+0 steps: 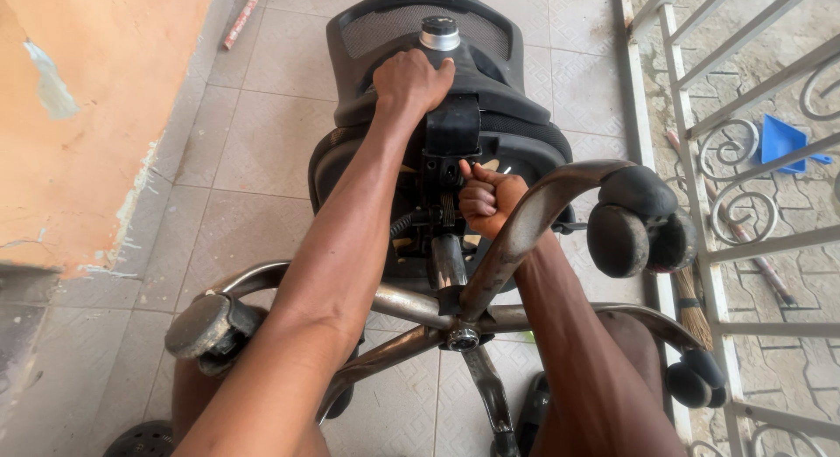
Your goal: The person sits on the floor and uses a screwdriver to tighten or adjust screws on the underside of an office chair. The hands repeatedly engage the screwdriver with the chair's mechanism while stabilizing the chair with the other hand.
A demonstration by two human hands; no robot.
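Tiled floor [262, 142], office chair [490, 133] lying overturned at frame centre.
Left hand [411, 81] closed over the chair's back bracket; right hand [490, 199] fisted around the mechanism under its seat.

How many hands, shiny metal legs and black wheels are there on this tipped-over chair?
Bare hands gripping the black mesh office chair: 2 (left hand, right hand)
Shiny curved metal chair legs: 5
Black caster wheels in plain view: 3
Total: 10

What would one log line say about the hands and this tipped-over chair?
left hand: grips chair back | right hand: fisted at seat mechanism | chrome wheel base: nearest camera
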